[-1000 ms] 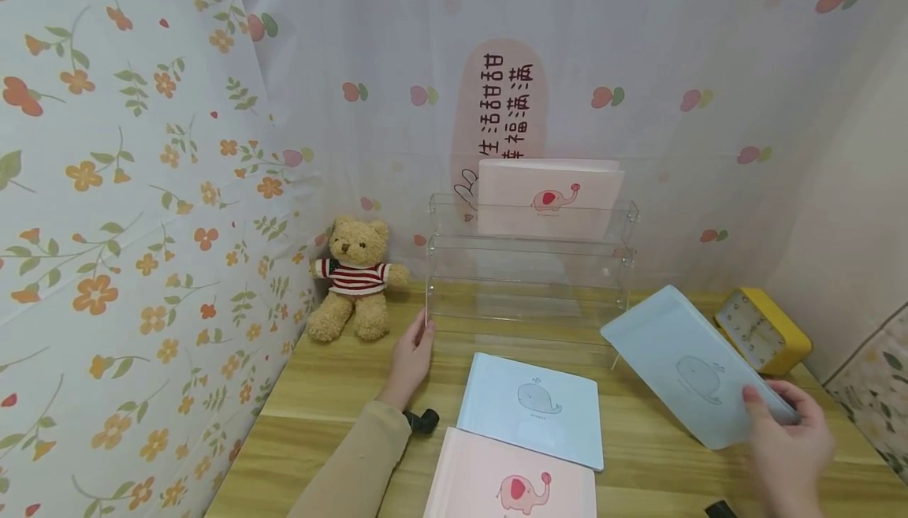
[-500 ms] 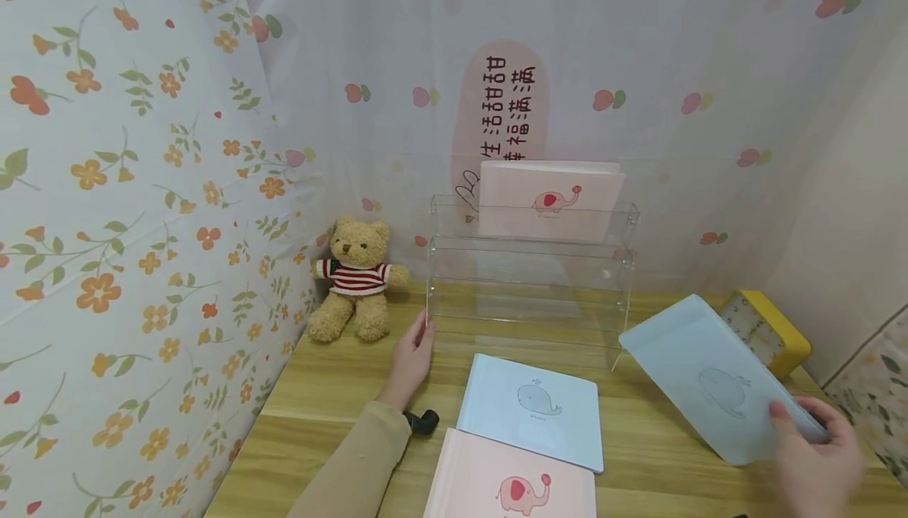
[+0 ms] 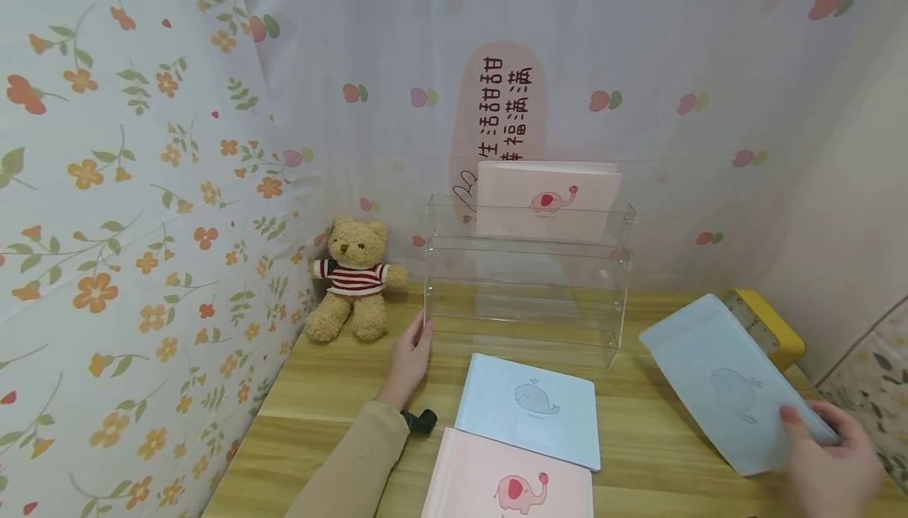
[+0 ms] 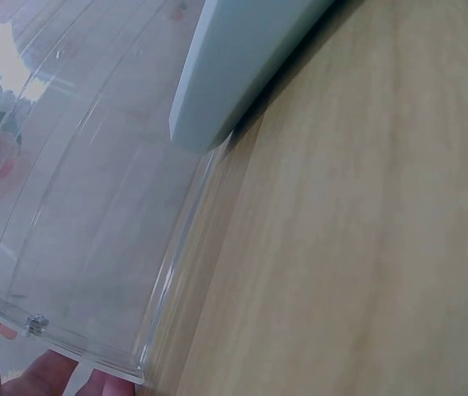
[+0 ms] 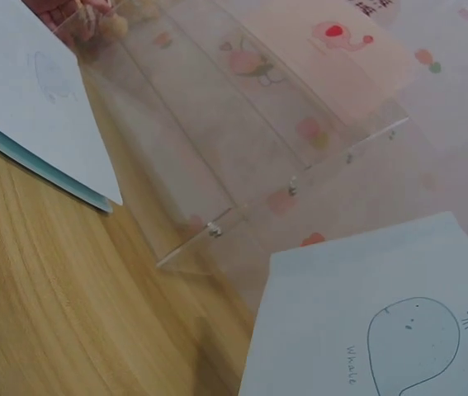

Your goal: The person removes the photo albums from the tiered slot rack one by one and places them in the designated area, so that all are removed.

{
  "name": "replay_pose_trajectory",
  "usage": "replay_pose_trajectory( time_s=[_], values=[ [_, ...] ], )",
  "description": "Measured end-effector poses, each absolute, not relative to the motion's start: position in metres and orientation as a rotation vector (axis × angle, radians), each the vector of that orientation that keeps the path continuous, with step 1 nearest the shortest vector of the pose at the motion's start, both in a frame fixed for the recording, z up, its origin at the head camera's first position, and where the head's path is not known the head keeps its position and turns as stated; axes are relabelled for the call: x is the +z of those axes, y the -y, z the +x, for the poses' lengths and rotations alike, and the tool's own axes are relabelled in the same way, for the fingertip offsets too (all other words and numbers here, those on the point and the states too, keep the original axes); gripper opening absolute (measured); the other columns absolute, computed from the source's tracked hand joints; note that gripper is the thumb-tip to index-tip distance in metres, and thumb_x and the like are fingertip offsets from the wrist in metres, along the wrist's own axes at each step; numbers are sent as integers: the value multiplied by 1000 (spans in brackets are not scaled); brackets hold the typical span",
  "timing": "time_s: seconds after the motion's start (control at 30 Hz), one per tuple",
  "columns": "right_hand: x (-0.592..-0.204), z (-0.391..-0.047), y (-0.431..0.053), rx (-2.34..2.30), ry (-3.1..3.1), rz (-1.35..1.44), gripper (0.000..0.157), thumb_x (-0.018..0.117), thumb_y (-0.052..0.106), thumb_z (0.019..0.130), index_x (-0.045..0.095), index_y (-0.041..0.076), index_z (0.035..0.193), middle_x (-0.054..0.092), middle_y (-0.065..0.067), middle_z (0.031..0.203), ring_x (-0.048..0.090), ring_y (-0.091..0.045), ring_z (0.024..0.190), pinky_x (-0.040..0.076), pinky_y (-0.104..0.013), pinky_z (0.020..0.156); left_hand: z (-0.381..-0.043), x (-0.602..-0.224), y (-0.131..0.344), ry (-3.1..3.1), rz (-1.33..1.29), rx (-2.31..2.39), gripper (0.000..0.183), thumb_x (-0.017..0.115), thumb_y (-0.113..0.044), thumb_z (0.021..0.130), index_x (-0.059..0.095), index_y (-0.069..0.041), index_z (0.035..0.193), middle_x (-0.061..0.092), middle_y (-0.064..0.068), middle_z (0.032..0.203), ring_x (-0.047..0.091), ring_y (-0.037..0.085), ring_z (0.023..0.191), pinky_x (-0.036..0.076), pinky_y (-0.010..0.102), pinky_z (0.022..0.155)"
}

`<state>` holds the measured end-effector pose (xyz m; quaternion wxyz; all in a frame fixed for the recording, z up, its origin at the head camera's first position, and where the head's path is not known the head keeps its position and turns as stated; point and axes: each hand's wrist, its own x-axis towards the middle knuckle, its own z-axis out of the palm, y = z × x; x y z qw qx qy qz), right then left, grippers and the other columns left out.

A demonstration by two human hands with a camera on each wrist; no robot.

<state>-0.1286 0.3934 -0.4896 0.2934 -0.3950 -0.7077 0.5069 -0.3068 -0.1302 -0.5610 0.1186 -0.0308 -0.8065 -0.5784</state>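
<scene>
My left hand (image 3: 410, 359) grips the lower left side of a clear acrylic rack (image 3: 525, 247); in the left wrist view the thumb and fingers lie on either side of its panel. A pink notebook with an elephant (image 3: 496, 199) leans in the rack's top tier. At the right, my right hand (image 3: 833, 459) pinches a light blue whale notebook (image 3: 716, 372) by its right edge, tilted above the table. Another light blue whale notebook (image 3: 496, 408) lies before the rack, and a second pink elephant notebook (image 3: 471, 475) lies nearer me, cut off by the frame.
A teddy bear (image 3: 356, 281) in a striped shirt sits left of the rack. The yellow clock (image 3: 780, 337) stands at the right, partly behind the held notebook. Printed curtains (image 3: 397, 45) close off the back and left of the wooden table (image 3: 319, 392).
My right hand has moved right and toward me with the light blue notebook, away from the rack. The left hand has stayed on the rack's side.
</scene>
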Motion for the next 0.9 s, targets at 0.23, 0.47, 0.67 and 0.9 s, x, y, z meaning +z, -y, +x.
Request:
replay_pose_trajectory(
  time_s=[0.23,0.47,0.67,0.9],
  values=[
    [-486,-144,-400,1345,2066,-1038,18,72,40,106,63,51,116,47,35,103,46,10,88,40,-8,63,-304,-563,131,2377,-82,-1698,55,54,-40,117,53,-12,165,63,20,159,61,43,145,50,63,121],
    [-481,-176,-403,1330,2199,-956,37,71,40,107,67,21,138,58,15,113,52,2,87,47,-14,58,-305,-564,131,2374,-73,-1684,55,54,-41,117,54,-13,164,63,20,159,61,43,146,49,62,122],
    [-475,-202,-401,1271,2321,-905,59,66,40,108,57,4,154,58,-17,136,55,-18,97,47,-18,56,-304,-562,130,2369,-68,-1701,54,55,-40,117,53,-14,165,63,20,159,61,43,146,49,63,121],
    [-472,-227,-396,1311,2339,-866,64,64,42,109,52,3,159,50,-26,156,54,-32,112,43,-20,63,-304,-560,130,2365,-59,-1701,54,56,-40,117,54,-15,164,64,20,158,62,42,145,50,62,121]
  ],
)
